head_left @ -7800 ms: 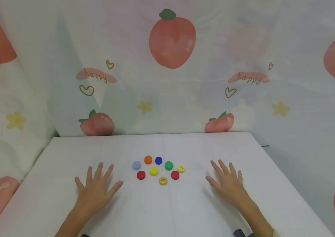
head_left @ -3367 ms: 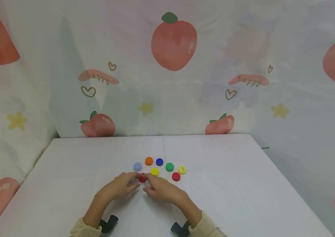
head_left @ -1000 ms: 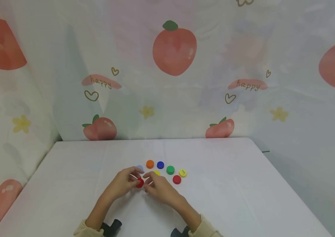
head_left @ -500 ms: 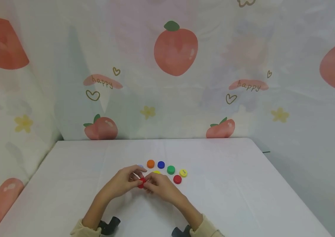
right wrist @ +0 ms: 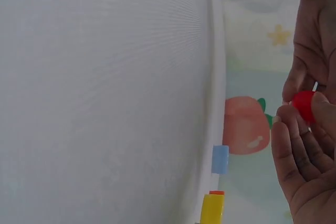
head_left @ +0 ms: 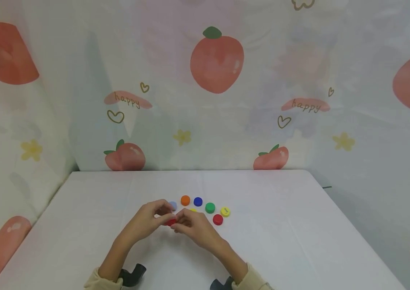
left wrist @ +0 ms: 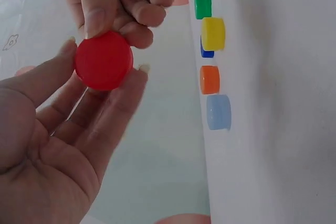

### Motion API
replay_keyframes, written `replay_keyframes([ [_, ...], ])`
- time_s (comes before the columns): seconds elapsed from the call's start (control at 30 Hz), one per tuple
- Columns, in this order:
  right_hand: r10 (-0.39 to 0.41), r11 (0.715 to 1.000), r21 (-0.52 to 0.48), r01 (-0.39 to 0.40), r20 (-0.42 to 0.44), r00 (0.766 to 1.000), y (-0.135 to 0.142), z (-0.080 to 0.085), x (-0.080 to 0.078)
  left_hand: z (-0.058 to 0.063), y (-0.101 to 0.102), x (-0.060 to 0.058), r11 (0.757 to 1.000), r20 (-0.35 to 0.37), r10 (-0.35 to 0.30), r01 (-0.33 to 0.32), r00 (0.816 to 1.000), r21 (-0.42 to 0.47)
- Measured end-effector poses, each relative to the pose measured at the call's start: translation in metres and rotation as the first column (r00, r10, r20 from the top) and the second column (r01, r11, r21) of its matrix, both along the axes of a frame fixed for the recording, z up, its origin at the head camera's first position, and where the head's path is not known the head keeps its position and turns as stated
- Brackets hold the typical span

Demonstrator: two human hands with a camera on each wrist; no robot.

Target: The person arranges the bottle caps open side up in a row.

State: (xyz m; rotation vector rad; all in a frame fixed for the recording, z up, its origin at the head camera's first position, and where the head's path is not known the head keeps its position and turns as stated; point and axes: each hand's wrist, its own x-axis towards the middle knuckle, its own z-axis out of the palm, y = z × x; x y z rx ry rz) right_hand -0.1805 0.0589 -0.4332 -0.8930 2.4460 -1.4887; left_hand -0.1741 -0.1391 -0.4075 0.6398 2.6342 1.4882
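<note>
Contact on the red bottle cap [left wrist: 104,60] is now two-handed: a second ago the left hand [head_left: 142,223] has it alone, with the right hand [head_left: 200,231] apart from it; at this moment the right thumb meets its edge too. The cap is up off the white table [head_left: 284,233], between both sets of fingertips, its round face toward the left-wrist camera. For the work in hand, that looks like joint handling or a pass from one hand to the other; which of the two, I cannot tell.

The left grip is clamped on the cap, thumb at one side and fingers round the other, spread only by its width. The right grip looks like a pinch, thumb over the rim and fingers curled behind, though how firmly it bears is unclear.

Beyond the hands, the orange cap [head_left: 185,200], blue cap [head_left: 198,201], green cap [head_left: 210,208], printed yellow cap [head_left: 225,212] and second red cap [head_left: 217,219] lie untouched on the table.
</note>
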Motion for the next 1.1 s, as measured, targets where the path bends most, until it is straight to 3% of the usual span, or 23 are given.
replay_keyframes([
  [0.17,0.040,0.997,0.074,-0.034,-0.076,0.996,0.000,0.001,0.000,0.004,-0.006,0.000,0.995,0.106,-0.104,0.102,0.989,0.025],
  [0.3,0.093,0.991,0.105,-0.084,-0.082,0.992,0.000,0.002,0.001,0.006,-0.013,0.001,0.987,0.164,-0.153,0.158,0.975,-0.021],
  [0.57,0.133,0.983,0.141,-0.119,-0.088,0.987,-0.002,0.005,0.004,0.010,-0.019,0.003,0.971,0.127,-0.174,0.192,0.977,-0.145],
  [0.77,0.150,0.974,0.187,-0.130,-0.097,0.984,-0.002,0.005,0.005,0.008,-0.020,0.005,0.954,0.191,-0.191,0.228,0.963,-0.194],
  [0.93,0.138,0.970,0.214,-0.116,-0.090,0.986,-0.002,0.005,0.005,0.007,-0.019,0.009,0.946,0.215,-0.161,0.213,0.963,-0.243],
  [1.1,0.107,0.964,0.248,-0.091,-0.051,0.993,0.000,0.006,0.005,0.004,-0.018,0.010,0.923,0.241,-0.131,0.207,0.961,-0.323],
])
